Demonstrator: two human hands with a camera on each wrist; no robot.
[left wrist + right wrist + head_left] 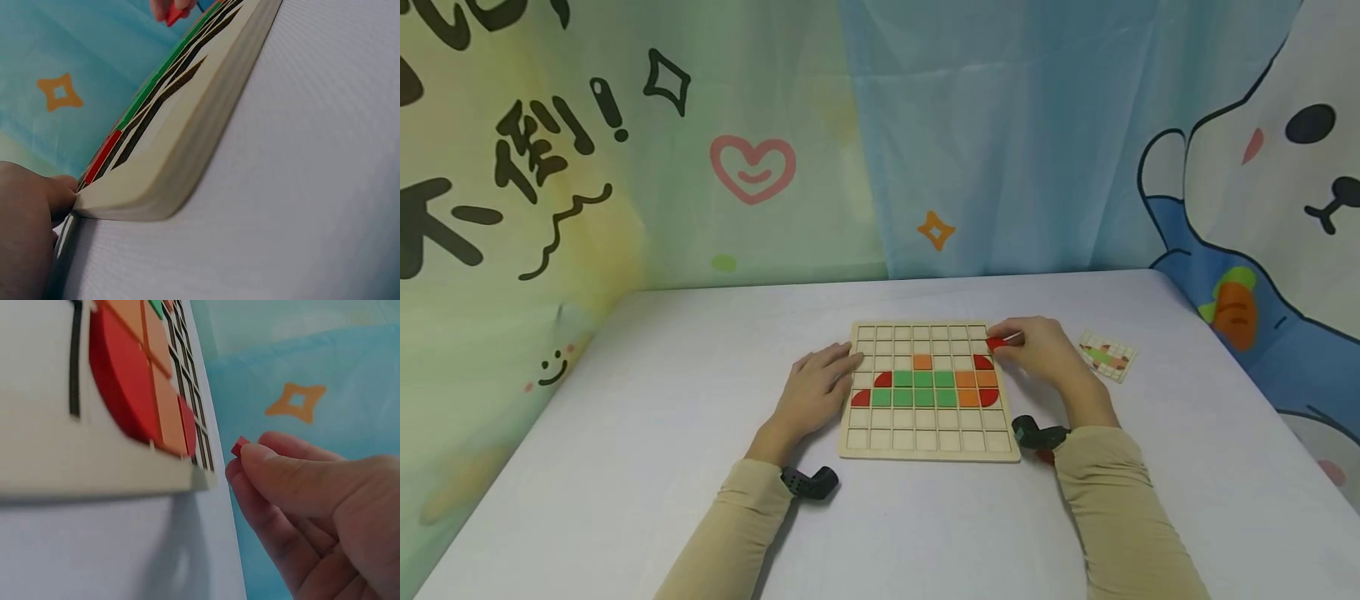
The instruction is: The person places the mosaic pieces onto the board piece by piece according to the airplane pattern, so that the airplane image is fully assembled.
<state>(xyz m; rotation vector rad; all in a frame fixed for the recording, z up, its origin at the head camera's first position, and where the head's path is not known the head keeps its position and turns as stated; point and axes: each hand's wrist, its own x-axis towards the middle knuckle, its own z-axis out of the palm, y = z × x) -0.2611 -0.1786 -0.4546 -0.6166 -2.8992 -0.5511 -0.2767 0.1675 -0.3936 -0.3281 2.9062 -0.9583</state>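
Observation:
A wooden grid board [928, 448] lies on the table with green, orange and red pieces set in its squares. My left hand [814, 392] rests against the board's left edge, fingers stretched out and touching the rim. In the left wrist view, the same hand [28, 219] touches the board near a corner. At the upper right corner, my right hand [1043, 354] pinches a red piece [995, 343] between thumb and fingers. The right wrist view shows this red piece [240, 446] raised beside the board, mostly covered by the fingertips.
A small pattern card [1107, 357] lies on the table [685, 400], right of the right hand. Something reddish [1045, 456] shows partly beneath the right wrist camera [1037, 434]. A printed curtain [985, 150] hangs behind the table.

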